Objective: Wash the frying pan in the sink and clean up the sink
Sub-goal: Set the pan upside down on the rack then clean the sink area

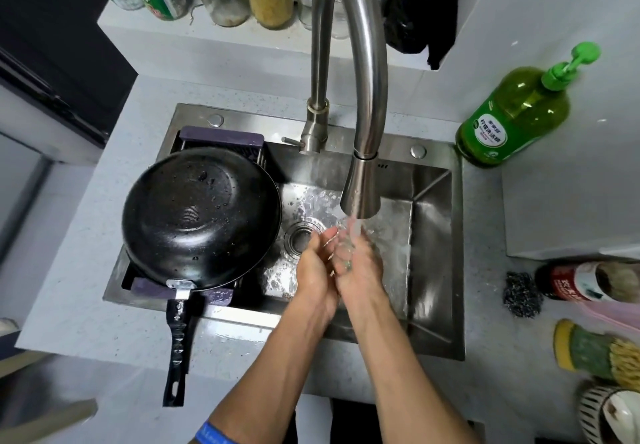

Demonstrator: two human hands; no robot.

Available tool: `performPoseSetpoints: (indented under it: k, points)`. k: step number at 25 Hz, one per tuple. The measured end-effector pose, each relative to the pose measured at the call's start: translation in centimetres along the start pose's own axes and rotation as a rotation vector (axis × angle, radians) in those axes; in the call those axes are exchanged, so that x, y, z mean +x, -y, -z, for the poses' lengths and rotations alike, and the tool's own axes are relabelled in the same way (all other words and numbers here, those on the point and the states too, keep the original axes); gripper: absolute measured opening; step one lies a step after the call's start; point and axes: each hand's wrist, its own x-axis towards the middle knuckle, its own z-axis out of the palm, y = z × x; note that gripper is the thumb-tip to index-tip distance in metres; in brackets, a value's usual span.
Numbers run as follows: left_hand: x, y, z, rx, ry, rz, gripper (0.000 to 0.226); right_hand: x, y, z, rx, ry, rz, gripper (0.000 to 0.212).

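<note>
1. Steel sink (pixel 433 253), wet across the floor, with water running from the tap (pixel 360 187) straight onto both hands.
2. Left hand (pixel 317 267) and right hand (pixel 360 263) pressed palm to palm under the stream, just right of the drain (pixel 303 236); fingers fairly straight and lying against each other, nothing gripped in either, though the water blurred the fingertips.
3. Black pan (pixel 201 215) parked upside down on a drain rack (pixel 221 139) across the left part of the sink, beaded with drops, handle (pixel 176 346) sticking out over the front edge toward the person. No soap or grime visible on its underside.
4. Judged as near the end: pan apparently washed and left to drip, sink floor free of scraps, hands being rinsed as a closing step.
5. Soap bottle (pixel 512 114) upright on the counter just beside the sink's back right corner; steel scourer (pixel 521 294) and sponge (pixel 585 350) lying well off to the right, away from the hands.
6. Next move, as a guess: reach for the tap lever (pixel 291 140) behind the spout to shut off the water, with wet fingers likely to slip on the small metal stub; then shake off the hands over the basin rather than the counter.
</note>
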Motion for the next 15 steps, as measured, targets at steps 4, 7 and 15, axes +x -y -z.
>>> performPoseSetpoints:
  k: [4, 7, 15]
  points:
    - [-0.1, 0.5, 0.1, -0.029, -0.006, 0.003, 0.039, 0.8, 0.0, 0.7, -0.041, 0.002, -0.025, 0.016]
    - [0.2, 0.7, 0.4, -0.069, 0.003, 0.044, 0.044, -0.2, -0.7, 1.2, -0.002, 0.074, -0.025, 0.017]
    - [-1.0, 2.2, 3.3, 0.354, 0.006, 0.102, 0.024, 0.2, 2.2, 3.5, -0.259, -0.254, 0.105, 0.035]
